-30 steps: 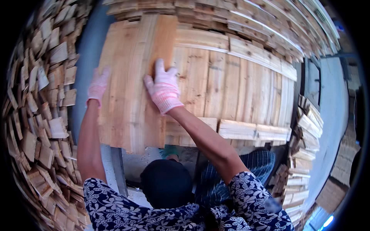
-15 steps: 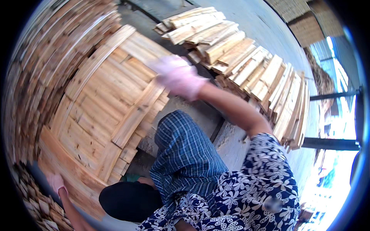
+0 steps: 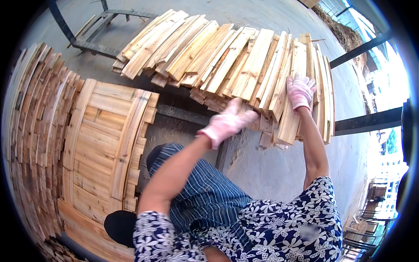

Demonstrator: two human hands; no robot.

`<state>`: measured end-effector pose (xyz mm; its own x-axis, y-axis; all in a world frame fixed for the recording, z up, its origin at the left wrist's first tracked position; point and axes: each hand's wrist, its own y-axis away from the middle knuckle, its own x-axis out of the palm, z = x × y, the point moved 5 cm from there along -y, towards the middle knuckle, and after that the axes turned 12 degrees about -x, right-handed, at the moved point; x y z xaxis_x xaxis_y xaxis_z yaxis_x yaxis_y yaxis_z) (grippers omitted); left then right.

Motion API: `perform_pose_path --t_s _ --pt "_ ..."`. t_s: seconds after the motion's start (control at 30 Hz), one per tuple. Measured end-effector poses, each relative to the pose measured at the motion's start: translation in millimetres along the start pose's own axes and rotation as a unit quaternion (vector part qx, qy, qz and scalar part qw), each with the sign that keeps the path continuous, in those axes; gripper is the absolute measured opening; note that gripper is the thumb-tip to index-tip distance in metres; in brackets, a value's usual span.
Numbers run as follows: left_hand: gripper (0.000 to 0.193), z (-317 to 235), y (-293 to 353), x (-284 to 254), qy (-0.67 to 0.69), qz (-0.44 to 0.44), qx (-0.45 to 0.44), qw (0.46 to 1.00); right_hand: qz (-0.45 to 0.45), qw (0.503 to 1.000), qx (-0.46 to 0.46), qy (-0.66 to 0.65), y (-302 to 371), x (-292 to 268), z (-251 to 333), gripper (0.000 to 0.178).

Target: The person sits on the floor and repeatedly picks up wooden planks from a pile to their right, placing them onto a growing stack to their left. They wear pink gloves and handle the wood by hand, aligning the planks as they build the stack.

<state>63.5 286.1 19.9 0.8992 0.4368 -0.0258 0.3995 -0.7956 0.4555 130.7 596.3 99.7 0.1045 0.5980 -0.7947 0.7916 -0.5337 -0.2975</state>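
Head view, looking down: nearest are the navy shirt [image 3: 288, 222] with white flowers and the blue striped cloth [image 3: 200, 187] over the lap. Beside them at lower left is a rounded black shape [image 3: 120, 227], too little shown to tell its kind. Beyond the lap, the two hands are apart from each other, both in pale pink gloves. The left hand [image 3: 229, 122] is at the near edge of the stack of loose boards [image 3: 244, 65], fingers spread and slightly blurred; I cannot tell whether it touches the wood. The right hand [image 3: 301, 89] rests on top of the boards toward the stack's right end, fingers extended and a little apart. The boards lie side by side in an uneven, fanned row, their ends pointing toward the person. To the left is a flat panel of planks [image 3: 94, 150] with a strip along each long side and a wide reddish board [image 3: 87, 231] across its near end. Left of the panel rises a tall wood pile [image 3: 37, 144]. Past the boards, a dark metal frame [image 3: 98, 46] stands on the grey floor [image 3: 244, 13], and a brown heap [image 3: 342, 30] lies at upper right.
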Motion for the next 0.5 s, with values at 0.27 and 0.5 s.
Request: perform_pose_path --t_s 0.27,0.5 --pt "0.109 -19.4 -105.7 81.5 0.137 -0.166 0.014 0.976 0.051 0.991 0.046 -0.118 -12.1 18.5 23.4 0.05" --pt "0.102 -35.6 -80.4 58.5 0.257 -0.087 -0.051 0.961 0.016 0.923 0.097 -0.371 -17.2 11.6 35.0 0.067"
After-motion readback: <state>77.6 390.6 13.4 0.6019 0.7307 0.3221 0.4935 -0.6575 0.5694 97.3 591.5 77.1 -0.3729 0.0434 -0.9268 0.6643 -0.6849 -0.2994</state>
